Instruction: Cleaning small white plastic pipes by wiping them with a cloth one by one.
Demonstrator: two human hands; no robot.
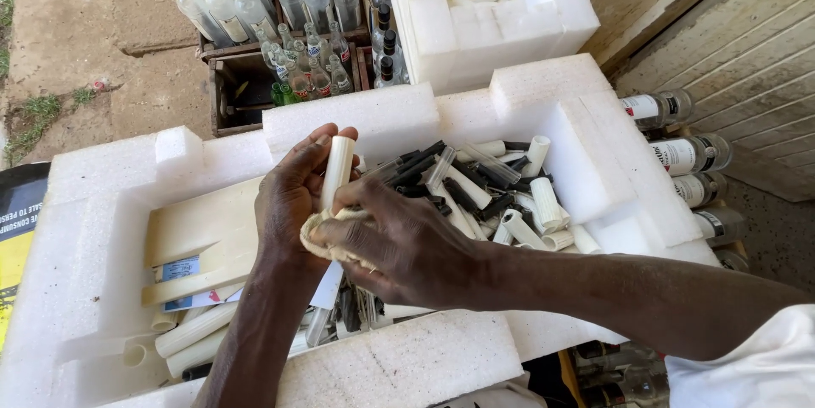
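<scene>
Left hand: fingers curled shut around a white plastic tube, thumb and fingertips pinching its middle, top end sticking up clear of the grip. Tube upright, slightly tilted, lower end hidden in the palm.

Right hand: fingers folded closed, pressing a beige cloth against the tube's lower part. Cloth bunched between both palms, touching the tube. Knuckles up, wrist coming in from the right, forearm lying across the near wall of the white foam box. Left forearm rising from the bottom edge, hand turned thumb-up.

Both hands held above the middle of the foam box. Inside the box, right of the hands: loose heap of black and white tubes. Left of the hands, in the box: longer cream tubes and a blue-and-white paper card. Beyond the box's far wall: wooden crate of clear glass bottles with black caps, and a second foam box holding white tubes. Right of the box: clear bottles lying on their sides.
</scene>
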